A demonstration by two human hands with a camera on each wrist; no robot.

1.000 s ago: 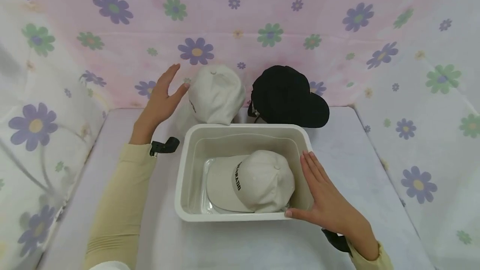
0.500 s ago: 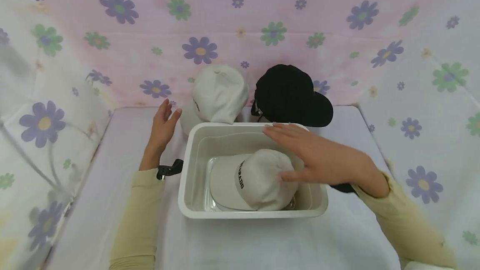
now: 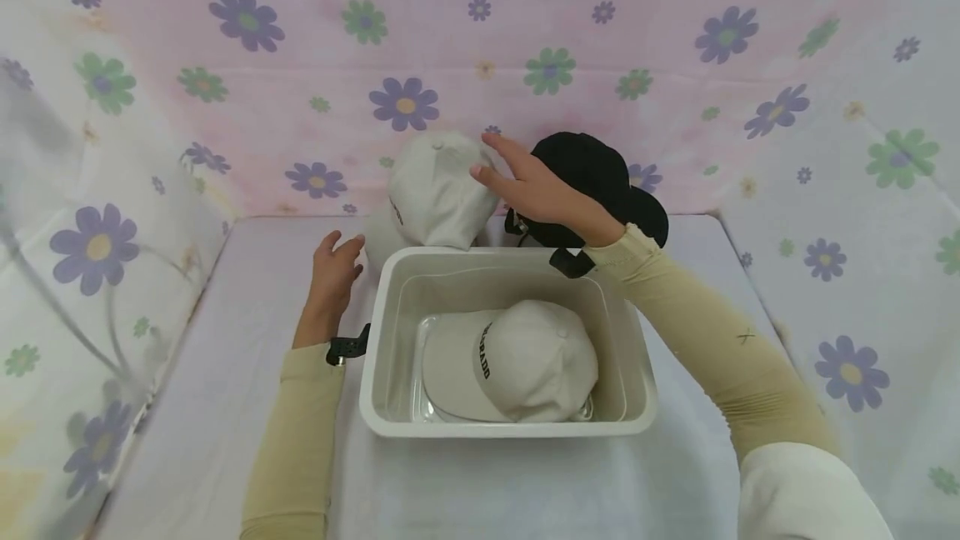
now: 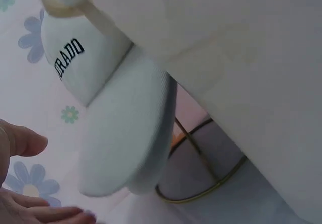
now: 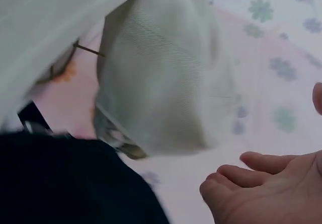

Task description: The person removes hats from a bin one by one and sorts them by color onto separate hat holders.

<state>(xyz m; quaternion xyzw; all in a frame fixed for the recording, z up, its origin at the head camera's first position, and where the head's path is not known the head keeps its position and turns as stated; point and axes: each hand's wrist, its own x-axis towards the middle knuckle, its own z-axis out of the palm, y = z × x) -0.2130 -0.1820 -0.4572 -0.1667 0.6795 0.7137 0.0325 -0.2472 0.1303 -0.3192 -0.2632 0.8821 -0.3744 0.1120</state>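
**Head view: rear white cap (image 3: 435, 194) is sitting between your left hand (image 3: 333, 273) and right hand (image 3: 528, 183)**

You are facing the cap at upper centre of the frame, behind the far edge of the tub (image 3: 510, 429). Its long axis is slanting from the crown down and left to the brim (image 4: 123, 133). Your right hand is hovering at the crown's right side, in front of the black cap (image 3: 600, 161), so the white crown is lying left of those fingertips. Your left hand is hanging just beside the brim. The right one is looking nearer, though its wrist view is showing a narrow gap. Your right fingers are lying close together, thumb apart; your left ones are bending loosely. Neither hand is gripping anything.
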